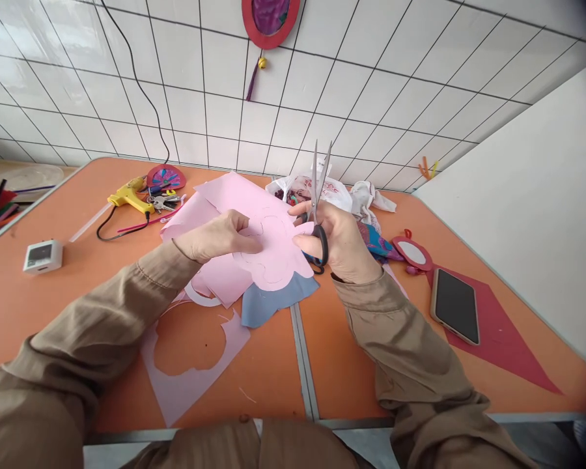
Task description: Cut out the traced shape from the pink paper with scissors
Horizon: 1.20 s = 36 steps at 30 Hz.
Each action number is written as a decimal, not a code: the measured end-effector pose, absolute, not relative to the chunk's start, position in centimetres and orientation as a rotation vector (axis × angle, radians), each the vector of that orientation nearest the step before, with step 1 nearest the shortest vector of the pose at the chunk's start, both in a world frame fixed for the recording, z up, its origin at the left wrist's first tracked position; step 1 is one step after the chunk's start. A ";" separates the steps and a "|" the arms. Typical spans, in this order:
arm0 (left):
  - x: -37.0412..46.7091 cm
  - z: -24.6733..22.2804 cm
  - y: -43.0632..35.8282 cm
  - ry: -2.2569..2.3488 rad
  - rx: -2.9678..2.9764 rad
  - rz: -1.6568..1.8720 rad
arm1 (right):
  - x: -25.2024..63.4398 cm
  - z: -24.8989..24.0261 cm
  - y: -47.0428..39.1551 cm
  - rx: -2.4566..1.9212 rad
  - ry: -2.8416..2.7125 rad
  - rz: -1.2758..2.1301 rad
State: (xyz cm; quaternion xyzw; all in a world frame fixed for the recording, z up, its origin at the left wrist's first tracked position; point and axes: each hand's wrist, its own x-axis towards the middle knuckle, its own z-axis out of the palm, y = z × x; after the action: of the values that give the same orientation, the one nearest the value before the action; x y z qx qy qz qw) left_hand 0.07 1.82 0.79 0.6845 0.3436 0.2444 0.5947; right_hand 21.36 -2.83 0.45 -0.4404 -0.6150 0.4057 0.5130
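Note:
My left hand (219, 236) pinches a pink paper sheet (273, 251) with a pencilled flower outline, held above the orange table (39, 306). My right hand (339, 242) grips black-handled scissors (318, 189), blades parted and pointing up past the sheet's right edge. Under the held sheet lie more pink paper (215, 202) and a blue piece (273, 303). A pink offcut (185, 384) with a flower-shaped hole lies near the front edge.
A yellow glue gun (129, 195) with a black cord, keys and a small round fan lie at back left. A white device (42, 255) sits left. A phone (455, 305) rests on red paper (508, 342) at right. A plastic bag (303, 187) lies behind my hands.

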 end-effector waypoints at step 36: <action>0.3 -1.1 2.9 0.723 1.132 0.750 | 20.5 -1.6 -1.4 -1.024 -1.123 0.848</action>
State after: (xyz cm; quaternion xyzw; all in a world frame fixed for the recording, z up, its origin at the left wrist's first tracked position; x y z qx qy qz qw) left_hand 0.28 2.94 -1.10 0.5120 0.3267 0.3392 0.7184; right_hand 20.49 -1.40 -1.60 -0.4500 -0.4934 0.3724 0.6445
